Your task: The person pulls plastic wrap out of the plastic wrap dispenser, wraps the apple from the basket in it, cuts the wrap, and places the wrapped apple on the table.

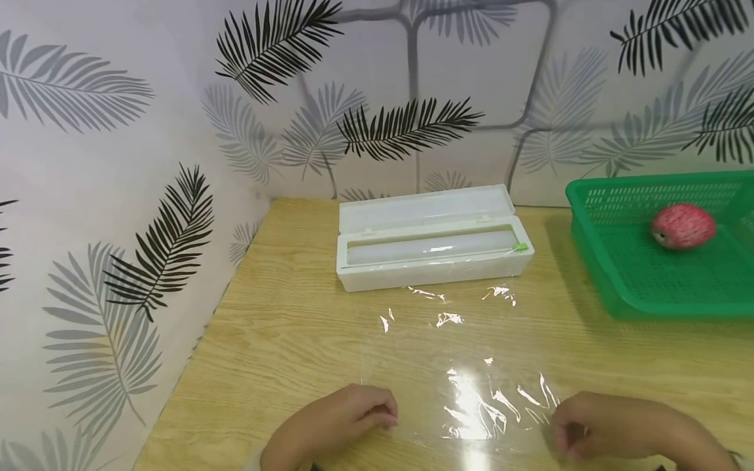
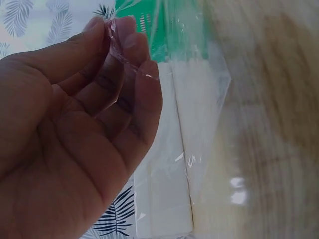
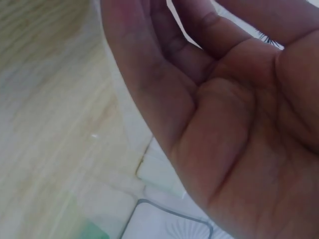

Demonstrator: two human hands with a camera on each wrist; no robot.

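Observation:
A sheet of clear cling film stretches from a white dispenser box toward me, glinting over the wooden table. Inside the box, whose lid stands open, lies the film roll; a small green slider sits at its right end. My left hand pinches the sheet's near left corner between thumb and fingers; the left wrist view shows the film bunched at the fingertips. At the near right corner, my right hand grips the film with curled fingers. Its fingertips are cut off in the right wrist view.
A green plastic basket stands at the right, holding a pink-red oval fruit. Leaf-patterned walls border the wooden table at the back and left.

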